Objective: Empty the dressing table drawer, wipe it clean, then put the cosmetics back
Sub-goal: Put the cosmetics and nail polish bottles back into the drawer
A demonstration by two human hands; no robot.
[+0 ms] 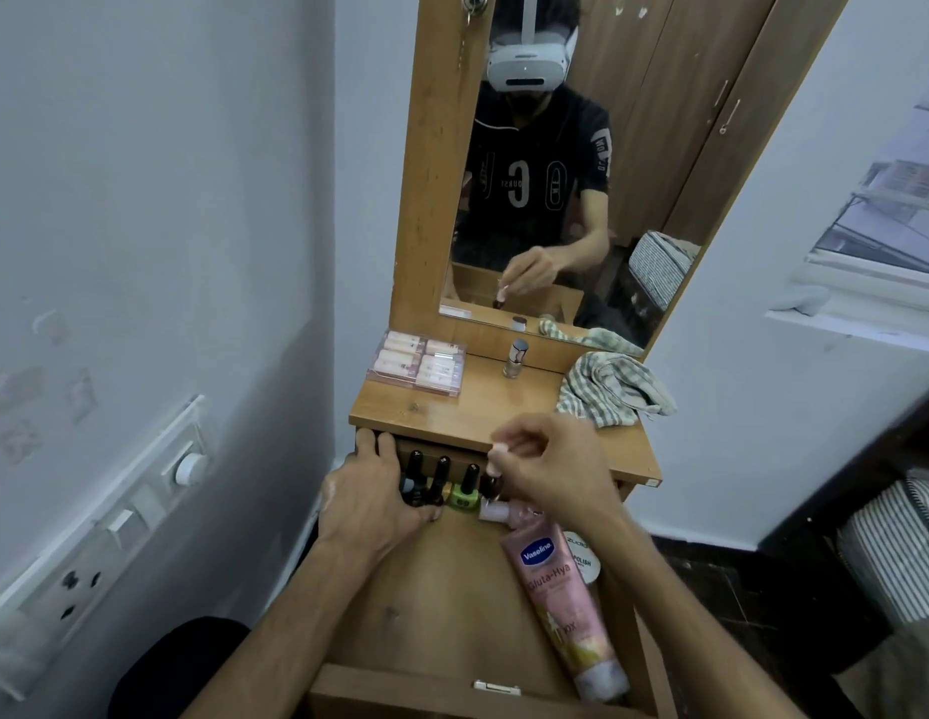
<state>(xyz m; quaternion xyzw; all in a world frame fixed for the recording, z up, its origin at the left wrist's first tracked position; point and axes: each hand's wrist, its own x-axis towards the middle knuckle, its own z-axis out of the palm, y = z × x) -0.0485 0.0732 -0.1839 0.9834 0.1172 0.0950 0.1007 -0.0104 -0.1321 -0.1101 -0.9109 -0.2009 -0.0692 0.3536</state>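
Vaseline Gluta-Hya tube (563, 604) lies in drawer (431, 604) w/ POLISH jar (584, 560).

The right hand (548, 467) covered most of a dark nail polish bottle (490, 486), its grip on the cap blurred. The left hand (371, 503) hid the lower parts of two black bottles (426, 480) at the back of the drawer (441, 604). A Vaseline tube (560, 599) lay across a white jar (584, 560), leaving only part of its label readable. The drawer's near corners ran off the bottom edge.
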